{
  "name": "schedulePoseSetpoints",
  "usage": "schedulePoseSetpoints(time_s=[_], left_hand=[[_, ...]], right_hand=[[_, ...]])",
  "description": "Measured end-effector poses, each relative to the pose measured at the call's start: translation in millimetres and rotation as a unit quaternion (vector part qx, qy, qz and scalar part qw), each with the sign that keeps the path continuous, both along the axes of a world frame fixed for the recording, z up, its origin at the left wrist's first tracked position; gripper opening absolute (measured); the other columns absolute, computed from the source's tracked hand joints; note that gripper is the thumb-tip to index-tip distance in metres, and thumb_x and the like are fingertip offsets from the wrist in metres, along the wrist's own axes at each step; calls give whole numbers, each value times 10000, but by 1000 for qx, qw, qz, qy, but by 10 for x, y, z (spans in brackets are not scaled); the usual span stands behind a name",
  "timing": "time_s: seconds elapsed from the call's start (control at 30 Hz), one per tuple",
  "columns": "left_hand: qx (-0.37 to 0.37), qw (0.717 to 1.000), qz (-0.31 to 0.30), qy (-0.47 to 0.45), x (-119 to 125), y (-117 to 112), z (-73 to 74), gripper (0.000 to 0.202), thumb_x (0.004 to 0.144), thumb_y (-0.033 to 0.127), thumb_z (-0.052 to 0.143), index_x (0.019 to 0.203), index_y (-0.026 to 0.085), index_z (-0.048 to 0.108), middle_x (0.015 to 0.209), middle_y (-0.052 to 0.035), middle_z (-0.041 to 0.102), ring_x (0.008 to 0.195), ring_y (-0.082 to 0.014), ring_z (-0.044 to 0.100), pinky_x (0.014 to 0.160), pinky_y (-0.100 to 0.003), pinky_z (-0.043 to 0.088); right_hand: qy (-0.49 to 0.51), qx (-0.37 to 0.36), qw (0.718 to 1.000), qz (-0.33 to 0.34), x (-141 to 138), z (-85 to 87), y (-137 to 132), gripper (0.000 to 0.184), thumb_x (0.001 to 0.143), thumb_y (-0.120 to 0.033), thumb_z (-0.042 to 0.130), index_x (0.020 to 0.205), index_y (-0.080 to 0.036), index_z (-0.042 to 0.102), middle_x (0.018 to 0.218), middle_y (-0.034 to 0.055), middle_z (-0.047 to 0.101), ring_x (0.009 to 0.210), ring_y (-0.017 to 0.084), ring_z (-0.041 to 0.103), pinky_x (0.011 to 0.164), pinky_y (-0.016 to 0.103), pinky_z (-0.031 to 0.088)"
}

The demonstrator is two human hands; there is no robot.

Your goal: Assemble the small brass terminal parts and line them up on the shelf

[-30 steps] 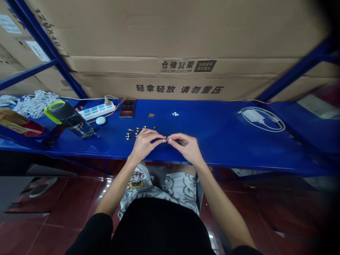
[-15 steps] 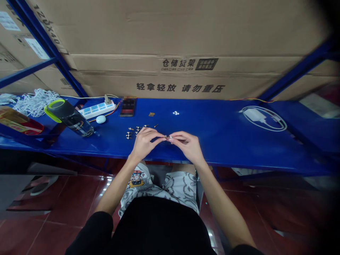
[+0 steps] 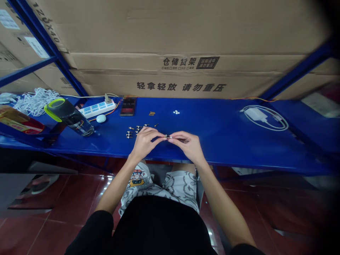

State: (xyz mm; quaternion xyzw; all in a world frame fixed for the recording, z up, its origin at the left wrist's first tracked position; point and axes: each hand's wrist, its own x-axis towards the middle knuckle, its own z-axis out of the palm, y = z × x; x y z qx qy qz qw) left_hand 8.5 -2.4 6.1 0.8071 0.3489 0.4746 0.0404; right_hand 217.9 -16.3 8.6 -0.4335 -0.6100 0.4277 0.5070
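Note:
My left hand [image 3: 146, 141] pinches one end of a small screw [image 3: 167, 136] between thumb and fingertips, above the front part of the blue shelf. From the other side my right hand [image 3: 188, 143] grips a tiny white piece at the screw's other end, so the two sets of fingertips nearly meet. Partly hidden behind my left hand lie several screws with white pieces on them [image 3: 129, 134]. A single bare screw [image 3: 156, 125] rests just beyond. Farther back are a little pile of brass-coloured screws [image 3: 152, 113] and several loose white pieces [image 3: 176, 112].
On the left stand a dark water bottle [image 3: 71, 118] with a lime rim, a white power strip [image 3: 98, 109] and a tangle of white hooks [image 3: 37, 102]. A phone-like dark object [image 3: 128, 107] lies behind. A charger with coiled cable [image 3: 261, 117] sits right. Cardboard [image 3: 186, 32] backs the blue shelf [image 3: 225, 141].
Both hands stay in almost the same place, fingertips together. The fingertips have shifted slightly around the screw; the things on the shelf have not moved.

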Motion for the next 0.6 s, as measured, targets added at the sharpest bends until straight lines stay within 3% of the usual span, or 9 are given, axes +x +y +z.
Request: schedulePoseSetpoints(time_s=[0.6], left_hand=[[-8, 1000, -1, -9, 3, -10, 19, 126, 935, 357, 719, 922, 238, 757, 882, 7, 794, 860, -179, 715, 834, -355, 494]], right_hand=[[-7, -9, 1000, 4, 0, 13, -1, 219, 745, -404, 851, 874, -250, 765, 908, 33, 802, 863, 242, 767, 862, 402, 615]])
